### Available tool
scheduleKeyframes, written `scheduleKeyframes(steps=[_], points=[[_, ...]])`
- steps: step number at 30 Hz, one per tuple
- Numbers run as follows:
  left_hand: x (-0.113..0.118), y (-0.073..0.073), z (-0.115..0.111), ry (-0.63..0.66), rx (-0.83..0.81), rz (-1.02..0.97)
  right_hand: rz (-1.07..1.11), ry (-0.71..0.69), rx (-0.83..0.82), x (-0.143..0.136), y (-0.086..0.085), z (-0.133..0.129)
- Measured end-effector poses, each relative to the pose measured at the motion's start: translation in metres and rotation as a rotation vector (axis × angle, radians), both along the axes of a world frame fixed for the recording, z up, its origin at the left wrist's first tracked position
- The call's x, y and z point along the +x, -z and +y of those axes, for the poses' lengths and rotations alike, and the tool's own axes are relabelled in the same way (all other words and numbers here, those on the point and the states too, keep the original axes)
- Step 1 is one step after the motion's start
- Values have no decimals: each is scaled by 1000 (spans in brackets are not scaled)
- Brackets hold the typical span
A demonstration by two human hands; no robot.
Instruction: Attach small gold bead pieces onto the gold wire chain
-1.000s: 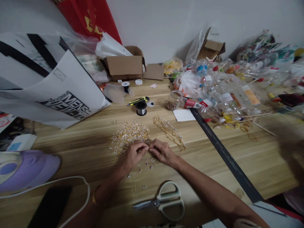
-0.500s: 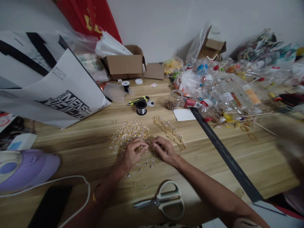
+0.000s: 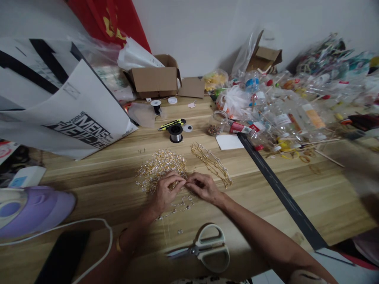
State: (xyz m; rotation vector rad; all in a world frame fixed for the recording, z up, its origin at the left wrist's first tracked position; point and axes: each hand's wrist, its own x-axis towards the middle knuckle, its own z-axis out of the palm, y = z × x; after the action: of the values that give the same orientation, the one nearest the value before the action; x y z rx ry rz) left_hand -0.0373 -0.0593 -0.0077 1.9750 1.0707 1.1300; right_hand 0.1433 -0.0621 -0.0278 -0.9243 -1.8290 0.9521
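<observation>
- The left hand [image 3: 167, 192] and right hand [image 3: 204, 187] meet over the wood-grained counter [image 3: 266, 221], fingertips pinched together; what sits between them is too small to tell.
- At 7 o'clock from the hands, 1 slim silver chain [image 3: 174, 211] with flower-like studs lies loosely curved.
- At 10 o'clock, beside the left hand, spreads a glittering, tangled heap [image 3: 161, 162] of gold and silver pieces.
- At 2 o'clock, slender studded gold and silver strands [image 3: 211, 166] stretch slantwise.
- Between 5 and 6 o'clock rest metal-bladed scissors [image 3: 204, 251] with 2 pale looped handles.
</observation>
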Motion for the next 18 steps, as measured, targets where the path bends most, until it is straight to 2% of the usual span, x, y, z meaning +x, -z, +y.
scheduleKeyframes(steps=[5, 10, 18], points=[[-1, -1, -1, -11, -42, 28, -8, -7, 3, 1, -2, 2], [-3, -1, 1, -6, -39, 92, 9, -7, 79, 3, -6, 5], [3, 4, -5, 92, 122, 336, 14, 100, 29, 4, -5, 7]])
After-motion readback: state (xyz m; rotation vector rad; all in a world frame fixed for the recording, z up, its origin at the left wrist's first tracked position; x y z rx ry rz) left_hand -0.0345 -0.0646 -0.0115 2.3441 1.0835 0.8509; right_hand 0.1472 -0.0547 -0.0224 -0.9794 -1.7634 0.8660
